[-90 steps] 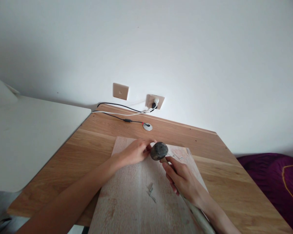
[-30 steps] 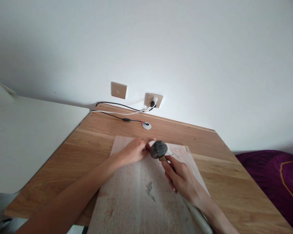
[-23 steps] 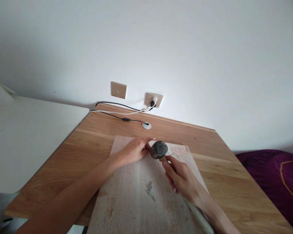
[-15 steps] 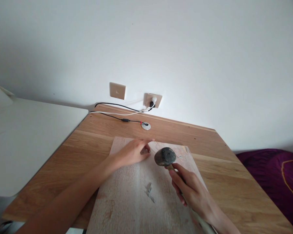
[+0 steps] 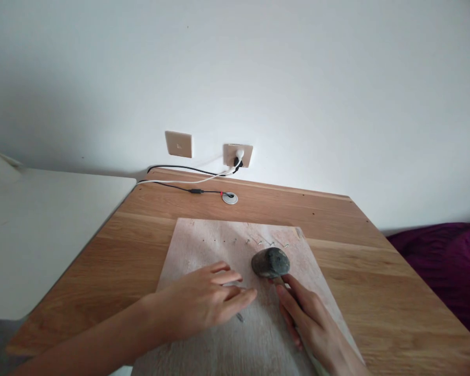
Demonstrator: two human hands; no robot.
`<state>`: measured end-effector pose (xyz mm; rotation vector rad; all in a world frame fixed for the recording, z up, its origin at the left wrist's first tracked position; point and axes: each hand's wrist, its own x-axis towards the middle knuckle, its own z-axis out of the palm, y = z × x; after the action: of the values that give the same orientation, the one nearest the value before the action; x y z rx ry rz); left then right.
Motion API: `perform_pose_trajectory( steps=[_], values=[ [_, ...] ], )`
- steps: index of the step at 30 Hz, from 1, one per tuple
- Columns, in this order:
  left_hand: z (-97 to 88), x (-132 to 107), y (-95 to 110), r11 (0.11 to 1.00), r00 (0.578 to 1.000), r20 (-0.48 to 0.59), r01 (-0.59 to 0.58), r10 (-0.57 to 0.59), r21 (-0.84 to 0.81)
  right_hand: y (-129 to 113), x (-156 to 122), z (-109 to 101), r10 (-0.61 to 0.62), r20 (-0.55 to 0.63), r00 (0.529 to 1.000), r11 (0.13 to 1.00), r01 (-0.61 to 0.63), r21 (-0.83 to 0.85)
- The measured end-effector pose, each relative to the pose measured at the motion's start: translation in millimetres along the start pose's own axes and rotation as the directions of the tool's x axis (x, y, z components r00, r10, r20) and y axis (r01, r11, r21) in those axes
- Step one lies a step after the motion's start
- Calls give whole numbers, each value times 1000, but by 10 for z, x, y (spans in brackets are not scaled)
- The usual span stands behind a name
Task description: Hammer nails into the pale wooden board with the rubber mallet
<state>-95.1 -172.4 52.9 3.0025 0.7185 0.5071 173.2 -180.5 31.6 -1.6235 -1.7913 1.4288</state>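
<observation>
My right hand (image 5: 311, 318) is wrapped round the handle of a rubber mallet (image 5: 270, 262), whose dark head hovers over a pale wooden board (image 5: 203, 261). My left hand (image 5: 215, 295), its fingers apart and slightly bent, hovers low over the middle of the board. Beneath its thumb part of a small loose metal nail or screw (image 5: 239, 317) shows; the fingers hide the rest. Along the board's far edge a row of several small metal fasteners (image 5: 259, 242) stands in the wood. Small dark holes (image 5: 214, 241) continue the row to the left.
The board lies on a wooden desk (image 5: 376, 282) against a white wall. Black and white cables (image 5: 196, 181) run to a wall socket (image 5: 243, 155) and a round cable grommet (image 5: 230, 198). A white surface (image 5: 55, 224) adjoins on the left; purple fabric (image 5: 434, 256) is at the right.
My left hand has moved from the fasteners near the far edge back toward the loose ones mid-board, and its fingers have spread. The mallet stays in my right hand, slightly lower.
</observation>
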Motion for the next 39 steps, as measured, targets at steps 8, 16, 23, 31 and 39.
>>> perform_pose_trajectory(
  steps=[8, 16, 23, 31, 39],
  values=[
    [43, 14, 71, 979, 998, -16, -58, 62, 193, 10, 8, 11, 1, -8, 1000, 997, 0, 77],
    [39, -36, 52, 953, 989, -24, -131, 143, 272, 0, 23, -4, 8, 8, 1000, 995, -9, 103],
    [77, -97, -571, 865, 839, -240, 431, -488, -256, 49, 13, 0, -3, 3, 1000, 995, 3, 98],
    [280, 29, -864, 675, 723, -156, 513, -673, -531, 35, 13, 1, 21, 9, 1000, 992, -22, 126],
    [330, -6, -852, 696, 743, -167, 489, -648, -526, 46, 12, 5, 9, -4, 1000, 994, -9, 107]
  ],
)
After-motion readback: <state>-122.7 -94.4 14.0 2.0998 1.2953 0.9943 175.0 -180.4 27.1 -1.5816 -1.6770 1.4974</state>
